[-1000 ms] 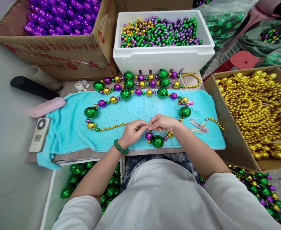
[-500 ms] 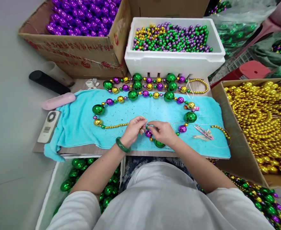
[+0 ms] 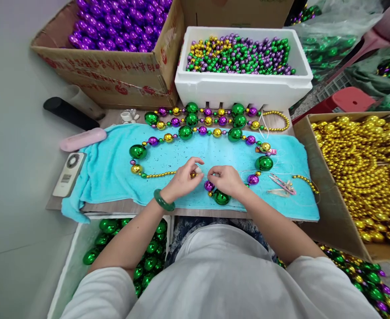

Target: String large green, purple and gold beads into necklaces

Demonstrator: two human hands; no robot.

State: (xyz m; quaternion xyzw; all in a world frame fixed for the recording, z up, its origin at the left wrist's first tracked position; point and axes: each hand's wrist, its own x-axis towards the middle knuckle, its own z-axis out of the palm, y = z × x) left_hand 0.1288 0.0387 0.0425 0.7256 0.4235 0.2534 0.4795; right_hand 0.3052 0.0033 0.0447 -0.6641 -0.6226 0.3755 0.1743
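A large bead necklace of green, purple and gold balls lies in a loop on the turquoise towel. Its strand of small gold beads runs into my left hand, where a gold bead shows between the fingers. This hand has its index finger raised apart from the thumb, and something white shows between them. My right hand is pinched close beside it, just above a purple ball at the loop's other end. Whatever its fingertips hold is too fine to see.
Finished-looking strands lie behind the towel. Scissors and loose thread lie at right. Around stand a white foam box of beads, a carton of purple balls and a carton of gold beads. A white device sits left.
My hands have drawn slightly apart. My left index finger has lifted away from the thumb, and the right hand has shifted a little right.
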